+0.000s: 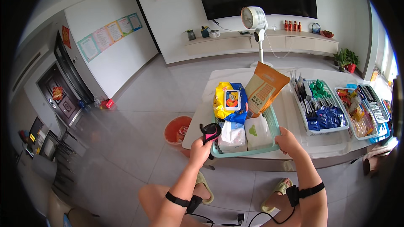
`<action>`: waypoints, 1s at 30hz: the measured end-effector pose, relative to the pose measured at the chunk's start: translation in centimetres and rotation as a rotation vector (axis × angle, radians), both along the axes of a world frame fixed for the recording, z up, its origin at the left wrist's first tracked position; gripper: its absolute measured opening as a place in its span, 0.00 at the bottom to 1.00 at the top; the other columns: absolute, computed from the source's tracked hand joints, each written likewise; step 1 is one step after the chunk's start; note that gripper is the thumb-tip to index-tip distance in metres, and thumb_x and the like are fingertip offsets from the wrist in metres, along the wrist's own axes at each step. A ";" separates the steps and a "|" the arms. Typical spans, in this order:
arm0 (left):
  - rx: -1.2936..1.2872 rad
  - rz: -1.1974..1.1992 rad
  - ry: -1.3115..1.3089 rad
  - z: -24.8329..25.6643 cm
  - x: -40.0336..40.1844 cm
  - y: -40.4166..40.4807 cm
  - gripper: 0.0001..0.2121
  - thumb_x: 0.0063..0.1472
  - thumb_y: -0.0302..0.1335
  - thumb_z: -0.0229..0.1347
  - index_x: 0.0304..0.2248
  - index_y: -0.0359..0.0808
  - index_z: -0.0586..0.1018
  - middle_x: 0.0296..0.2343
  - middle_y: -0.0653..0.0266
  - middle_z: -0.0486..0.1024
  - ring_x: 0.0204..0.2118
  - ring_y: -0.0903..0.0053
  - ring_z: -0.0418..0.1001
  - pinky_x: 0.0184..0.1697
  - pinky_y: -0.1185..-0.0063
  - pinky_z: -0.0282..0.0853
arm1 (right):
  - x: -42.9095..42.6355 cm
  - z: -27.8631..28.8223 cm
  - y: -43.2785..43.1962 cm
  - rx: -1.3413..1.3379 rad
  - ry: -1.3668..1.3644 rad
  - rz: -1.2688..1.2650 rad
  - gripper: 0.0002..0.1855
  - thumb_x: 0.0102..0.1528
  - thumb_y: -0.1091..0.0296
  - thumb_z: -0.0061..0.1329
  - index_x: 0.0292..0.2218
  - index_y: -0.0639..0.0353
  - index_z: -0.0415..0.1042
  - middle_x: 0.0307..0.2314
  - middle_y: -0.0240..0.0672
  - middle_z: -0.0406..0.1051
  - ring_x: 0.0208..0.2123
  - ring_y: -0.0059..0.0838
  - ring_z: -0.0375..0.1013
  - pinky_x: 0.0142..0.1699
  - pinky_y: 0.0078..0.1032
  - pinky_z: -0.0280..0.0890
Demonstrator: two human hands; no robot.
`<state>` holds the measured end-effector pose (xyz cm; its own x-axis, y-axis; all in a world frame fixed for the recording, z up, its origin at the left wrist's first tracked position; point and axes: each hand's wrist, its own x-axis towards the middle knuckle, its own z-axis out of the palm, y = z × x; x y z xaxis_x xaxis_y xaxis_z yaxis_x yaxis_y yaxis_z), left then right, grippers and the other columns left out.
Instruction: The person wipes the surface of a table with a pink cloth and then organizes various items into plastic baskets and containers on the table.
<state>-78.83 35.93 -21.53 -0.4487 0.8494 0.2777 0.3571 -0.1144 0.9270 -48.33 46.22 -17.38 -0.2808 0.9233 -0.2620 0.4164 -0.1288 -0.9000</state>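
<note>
A mint-green plastic basket (pixel 244 154) is at the near edge of the marble-look coffee table (pixel 197 126). Its right rim is gripped by my right hand (pixel 288 142). My left hand (pixel 201 154) is closed around a black and pink strap-like object (pixel 210 132) at the basket's left corner; whether those fingers also hold the rim is hidden. In the basket stand a yellow and blue wet-wipe pack (pixel 242 107), a tilted orange packet (pixel 266 88) bearing writing, and two white tissue packs, one on the left (pixel 232 137) and one with a green mark (pixel 258 134).
Right of my hands, a white basket (pixel 328 130) holds blue sachets and green-capped items; another basket (pixel 363 137) holds wrapped snacks. A red bin (pixel 172 142) stands left of the table. Behind the table is a white pedestal fan (pixel 260 45). Cables (pixel 268 214) hang near my legs.
</note>
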 end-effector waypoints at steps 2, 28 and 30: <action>-0.105 0.038 0.226 0.4 -1.2 2.3 0.13 0.56 0.31 0.53 0.35 0.28 0.76 0.25 0.48 0.75 0.29 0.59 0.74 0.34 0.73 0.66 | 0.1 0.0 -0.2 0.030 -0.045 -0.012 0.15 0.46 0.74 0.41 0.38 0.60 0.65 0.17 0.32 0.61 0.11 0.21 0.56 0.14 0.22 0.51; 0.226 0.105 -0.764 -3.2 3.2 -4.0 0.08 0.59 0.24 0.49 0.38 0.34 0.75 0.25 0.68 0.73 0.21 0.81 0.69 0.23 0.82 0.66 | -0.1 -4.9 2.5 0.171 0.060 -0.400 0.34 0.48 0.68 0.47 0.55 0.60 0.54 0.31 0.39 0.67 0.24 0.26 0.69 0.20 0.27 0.69; 0.262 0.174 -0.796 -2.5 2.9 -3.5 0.10 0.64 0.28 0.47 0.44 0.35 0.72 0.29 0.69 0.73 0.27 0.82 0.71 0.27 0.83 0.67 | -0.1 -4.9 1.8 0.199 0.048 -0.370 0.32 0.48 0.70 0.45 0.54 0.61 0.54 0.33 0.40 0.66 0.25 0.27 0.69 0.20 0.28 0.70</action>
